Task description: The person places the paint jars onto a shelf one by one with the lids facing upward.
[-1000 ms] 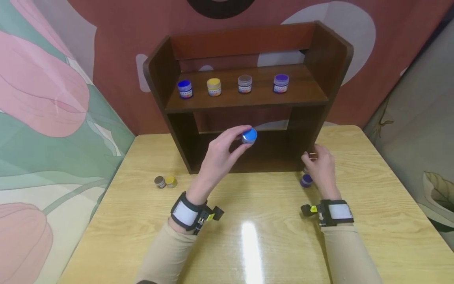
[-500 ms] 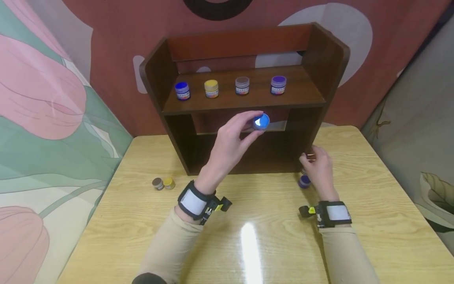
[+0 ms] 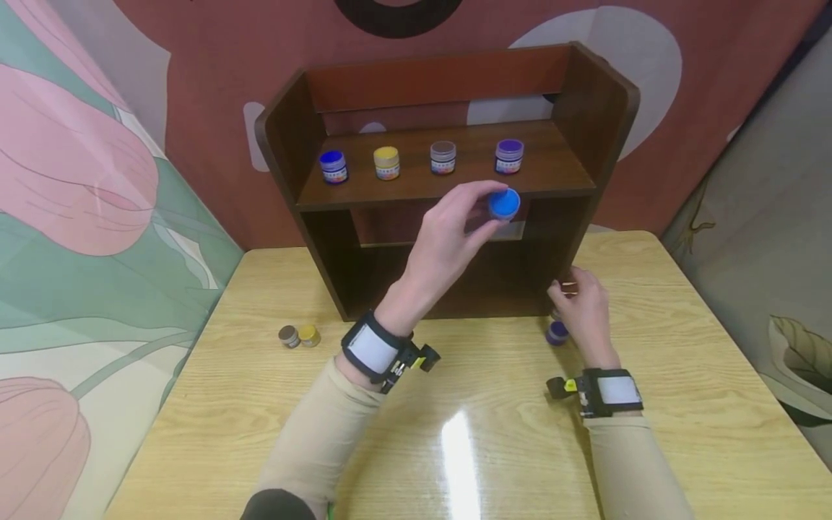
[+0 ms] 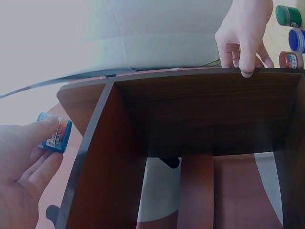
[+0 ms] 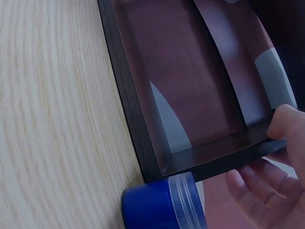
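My left hand [image 3: 445, 235] pinches a light-blue paint jar [image 3: 504, 204] between thumb and fingertips. The jar is held in the air in front of the top board of a dark brown wooden shelf [image 3: 604, 119]; its label shows in the left wrist view. On the shelf's right side panel, my right hand [image 3: 583, 314] grips the front edge. In the right wrist view its thumb [image 5: 285, 123] lies on the inner face, the fingers on the outer side. Close to this hand on the table stands a dark-blue jar [image 5: 151, 205].
Blue [image 3: 334, 167], yellow [image 3: 386, 165], brown [image 3: 443, 159] and purple [image 3: 509, 157] jars stand in a row on the top board. Small brown [image 3: 289, 336] and yellow [image 3: 309, 335] jars sit at the table's left. Beyond the right panel, a green jar [image 4: 288, 16] shows.
My left hand has moved right and upward with the light-blue jar, from before the lower opening to the top board's front edge. The right hand keeps its grip on the panel.
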`<state>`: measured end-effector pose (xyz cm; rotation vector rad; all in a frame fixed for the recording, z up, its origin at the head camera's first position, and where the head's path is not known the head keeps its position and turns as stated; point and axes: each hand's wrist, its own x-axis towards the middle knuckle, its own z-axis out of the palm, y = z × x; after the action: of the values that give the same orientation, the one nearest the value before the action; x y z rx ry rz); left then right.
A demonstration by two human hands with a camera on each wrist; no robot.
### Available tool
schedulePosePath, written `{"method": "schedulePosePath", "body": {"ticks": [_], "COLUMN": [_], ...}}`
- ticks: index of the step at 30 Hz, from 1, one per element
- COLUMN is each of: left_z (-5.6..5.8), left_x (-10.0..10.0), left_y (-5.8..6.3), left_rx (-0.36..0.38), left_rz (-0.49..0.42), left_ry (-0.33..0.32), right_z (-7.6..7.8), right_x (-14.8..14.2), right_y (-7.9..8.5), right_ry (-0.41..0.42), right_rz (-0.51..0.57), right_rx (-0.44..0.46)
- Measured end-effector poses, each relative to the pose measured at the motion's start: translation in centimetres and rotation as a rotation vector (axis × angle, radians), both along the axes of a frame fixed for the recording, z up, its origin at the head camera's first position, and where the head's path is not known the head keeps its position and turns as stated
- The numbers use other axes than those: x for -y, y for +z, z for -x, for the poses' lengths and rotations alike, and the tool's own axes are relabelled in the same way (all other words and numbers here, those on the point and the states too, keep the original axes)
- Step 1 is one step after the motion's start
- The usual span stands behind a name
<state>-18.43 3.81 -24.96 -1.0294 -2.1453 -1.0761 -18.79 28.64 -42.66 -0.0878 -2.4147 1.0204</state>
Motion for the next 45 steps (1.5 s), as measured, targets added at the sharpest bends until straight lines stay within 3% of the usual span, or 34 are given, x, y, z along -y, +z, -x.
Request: {"method": "schedulePosePath", "body": {"ticks": [16,32,37,40,45], "left_z": [1.2,2.9,3.1,3.2,3.5], "left_x": [-1.9,-4.1,-4.8,-5.3,-6.3], "left_y": [1.1,2.2,2.5,2.8,3.2], "left_rx": [0.002,-0.034,-0.004,0.038,0.042], "left_rz": [0.017,0.036,0.054,0.081,0.141], "left_ry": [-0.015,-0.099,-0.085,-0.050,0.019], "right_z": [0.1,-0.1,-0.1,-0.1,-0.1], "right_x": [-1.0,-1.8,-2.0,-2.0,-2.1], "right_y": [-0.3,-0.1,0.0,0.0,-0.1], "right_ry": [0.095,0.163,0.184,0.187,0.188], "right_rz": [0.007,0.012,0.010,0.013,0.018], "right_rx": [0.001,0.051,0.048,0.049,0.058]}}
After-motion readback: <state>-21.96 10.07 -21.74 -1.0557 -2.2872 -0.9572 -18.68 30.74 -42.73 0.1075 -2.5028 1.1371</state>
